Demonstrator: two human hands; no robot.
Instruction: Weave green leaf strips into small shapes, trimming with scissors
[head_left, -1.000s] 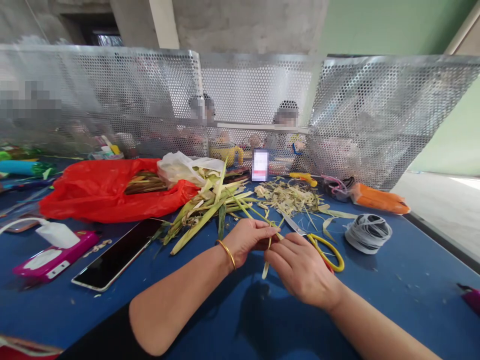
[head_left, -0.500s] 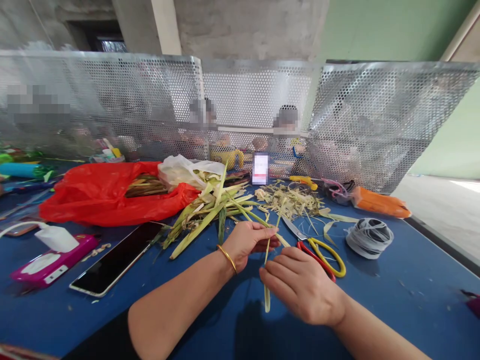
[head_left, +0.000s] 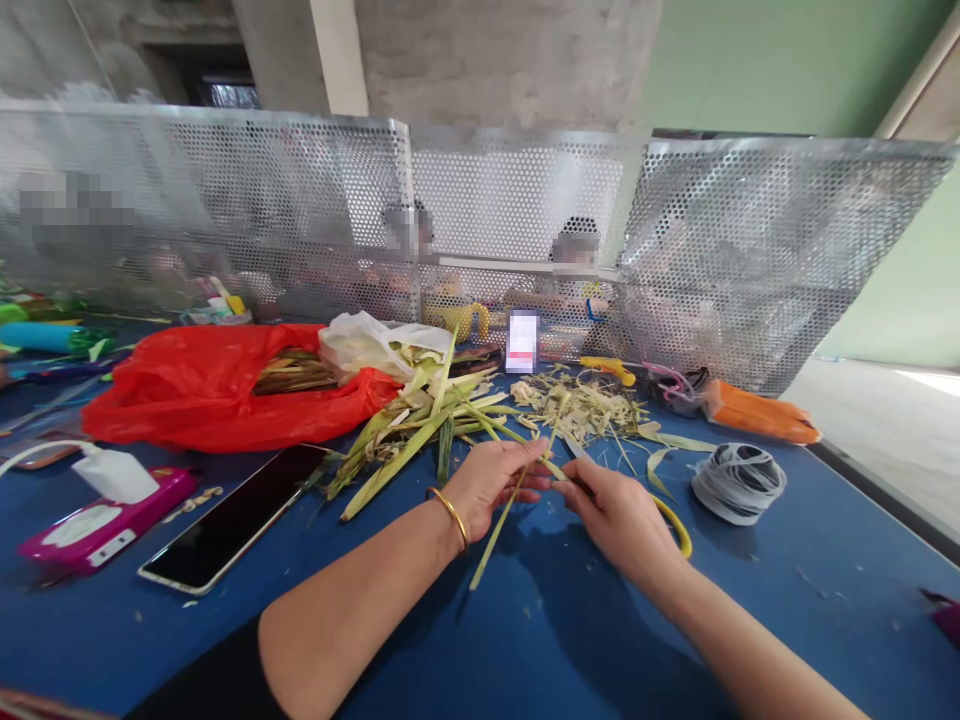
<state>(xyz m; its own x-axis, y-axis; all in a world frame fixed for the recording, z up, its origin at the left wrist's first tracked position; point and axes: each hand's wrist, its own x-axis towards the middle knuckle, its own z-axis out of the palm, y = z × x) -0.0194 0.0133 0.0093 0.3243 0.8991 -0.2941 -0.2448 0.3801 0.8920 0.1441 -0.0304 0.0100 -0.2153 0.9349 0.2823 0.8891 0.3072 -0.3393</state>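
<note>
My left hand (head_left: 499, 482), with a gold bangle on its wrist, pinches crossed pale green leaf strips (head_left: 491, 550) between thumb and fingers. One strip's end hangs down toward me. Close on the right, my right hand (head_left: 621, 512) is closed with thumb and fingertips on the end of another strip. Scissors (head_left: 684, 532) lie partly under my right hand, with part of a yellow handle loop showing. Just beyond my hands are a pile of long leaves (head_left: 390, 455) and a heap of shredded leaf scraps (head_left: 589, 405).
A red plastic bag (head_left: 187, 390) holds dry leaves. A dark-screened phone (head_left: 232, 525) and a magenta power strip (head_left: 112, 520) lie left. To the right are a roll of grey-white ribbon (head_left: 739, 485) and an orange packet (head_left: 761, 412). Perforated metal screens (head_left: 517, 190) stand behind, with people beyond.
My right hand has moved up and away from me, from the hanging strip to a strip end beside my left hand. The hanging strip has swung left. More of the scissors is covered.
</note>
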